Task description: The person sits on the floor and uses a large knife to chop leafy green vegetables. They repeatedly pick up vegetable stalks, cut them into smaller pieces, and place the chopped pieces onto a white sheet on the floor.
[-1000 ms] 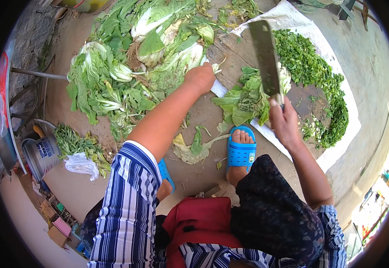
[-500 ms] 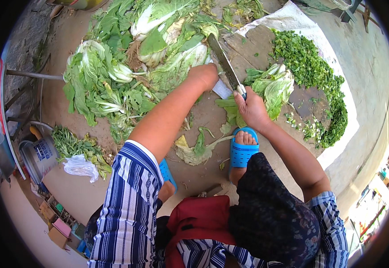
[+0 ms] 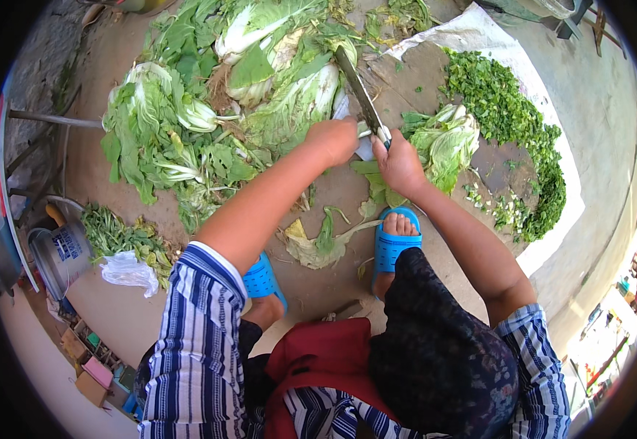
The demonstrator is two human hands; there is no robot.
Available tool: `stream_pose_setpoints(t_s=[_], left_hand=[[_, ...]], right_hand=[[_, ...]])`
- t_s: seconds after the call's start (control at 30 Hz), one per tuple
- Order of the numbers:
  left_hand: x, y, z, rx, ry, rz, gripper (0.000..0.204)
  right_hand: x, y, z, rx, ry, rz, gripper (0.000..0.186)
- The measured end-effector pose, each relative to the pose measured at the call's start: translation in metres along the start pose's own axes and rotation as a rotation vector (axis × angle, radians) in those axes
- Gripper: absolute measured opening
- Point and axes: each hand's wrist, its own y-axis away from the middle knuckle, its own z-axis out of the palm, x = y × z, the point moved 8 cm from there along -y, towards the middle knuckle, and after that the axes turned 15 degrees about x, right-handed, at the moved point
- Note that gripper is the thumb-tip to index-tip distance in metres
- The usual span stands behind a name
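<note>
My right hand (image 3: 400, 162) is closed round the handle of a long-bladed knife (image 3: 361, 94), whose blade points away and to the left. Beside it my left hand (image 3: 334, 140) is a fist. A small pale piece shows between that fist and the knife, but I cannot make out what it is. Beneath them a white strip (image 3: 364, 151) lies on the ground. A leafy Chinese cabbage (image 3: 446, 145) rests just right of my right hand. A heap of more cabbages (image 3: 296, 102) with roots and outer leaves lies beyond my left hand.
Chopped greens (image 3: 505, 99) cover a white sheet (image 3: 571, 172) and the dark board (image 3: 505, 164) at the right. Loose leaves (image 3: 322, 245) lie near my blue slippers (image 3: 397, 245). To the left are a bucket (image 3: 62, 256), a plastic bag (image 3: 130, 272) and metal bars (image 3: 55, 118).
My left hand has moved slightly nearer to the knife handle, and a pale piece now shows beside it. The knife and my right hand have shifted a little to the left.
</note>
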Motion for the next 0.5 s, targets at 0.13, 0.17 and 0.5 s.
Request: stream_pose_setpoints(t_s=[0.13, 0.17, 0.5], left_hand=[[-0.009, 0.021, -0.017, 0.139, 0.112, -0.125, 0.037], [-0.019, 0.024, -0.018, 0.2, 0.147, -0.184, 0.038], [-0.008, -0.032, -0.018, 0.394, 0.32, -0.326, 0.038]], right_hand=[[0.001, -0.001, -0.005, -0.028, -0.071, 0.029, 0.035], [-0.003, 0.003, -0.009, 0.001, -0.151, 0.024, 0.033], [0.008, 0.032, -0.074, 0.025, -0.746, 0.419, 0.02]])
